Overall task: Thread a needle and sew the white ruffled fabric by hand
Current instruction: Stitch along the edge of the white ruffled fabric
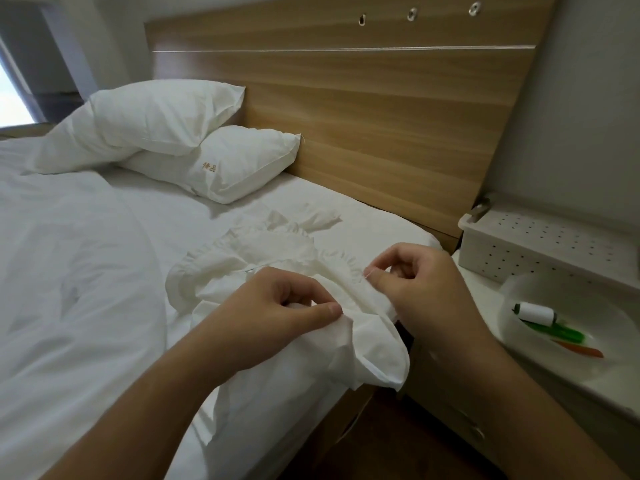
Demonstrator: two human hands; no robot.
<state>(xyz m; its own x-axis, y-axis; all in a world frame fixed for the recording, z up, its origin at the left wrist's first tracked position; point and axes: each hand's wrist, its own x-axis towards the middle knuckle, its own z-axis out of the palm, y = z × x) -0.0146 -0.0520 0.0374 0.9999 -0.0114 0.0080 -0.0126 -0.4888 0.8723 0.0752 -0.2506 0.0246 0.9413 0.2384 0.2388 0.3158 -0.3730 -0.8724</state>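
While your left hand (294, 303) pinches white ruffled fabric (277, 258) at bed edge, six o'clock, right hand (415, 285) pinches thread (367, 270) — tug hard, seam puckers; needle unseen — prick risk.

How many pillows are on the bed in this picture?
2. The upper pillow leans against the wooden headboard. The lower pillow, with gold lettering, lies partly under it on the bed. Others may be hidden beyond the left edge.
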